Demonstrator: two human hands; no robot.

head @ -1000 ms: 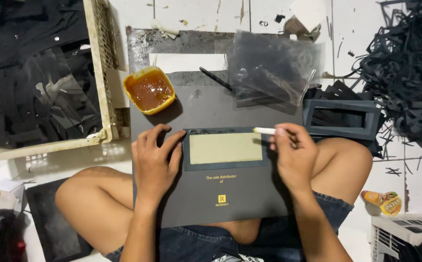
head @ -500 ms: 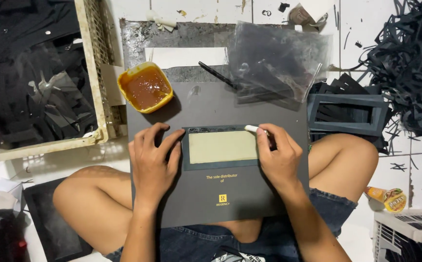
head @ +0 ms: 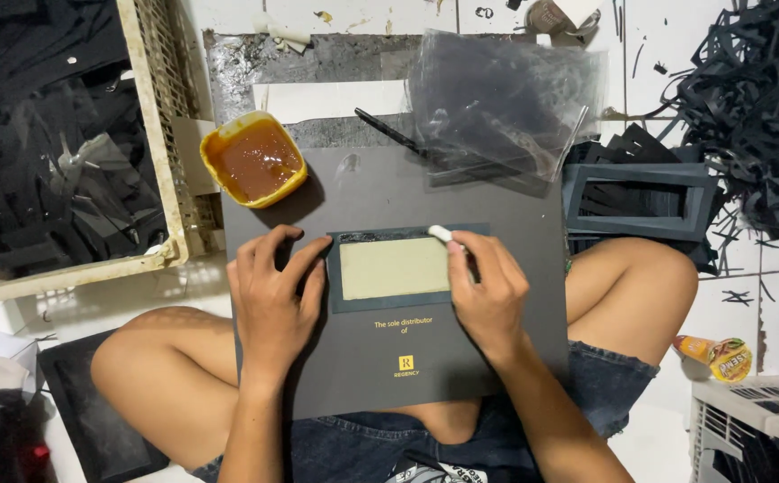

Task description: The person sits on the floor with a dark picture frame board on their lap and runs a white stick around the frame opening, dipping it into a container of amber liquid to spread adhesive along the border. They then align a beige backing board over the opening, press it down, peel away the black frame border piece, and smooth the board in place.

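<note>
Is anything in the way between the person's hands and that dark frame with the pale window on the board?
Nothing visible. The left hand lies flat against the dark frame at its left edge, and the right hand presses a small white tool onto its top right corner. The orange glue tub sits apart, upper left.

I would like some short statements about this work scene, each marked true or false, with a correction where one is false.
1. The left hand lies flat on the dark grey board. True.
2. The right hand holds a small white tool at the top edge of the window frame. True.
3. The yellow tub holds clear water. False: it holds a brown, glue-like liquid.
4. The board lies on a table. False: it rests on the person's crossed legs.
5. The clear plastic sheets lie beyond the board. True.
</note>
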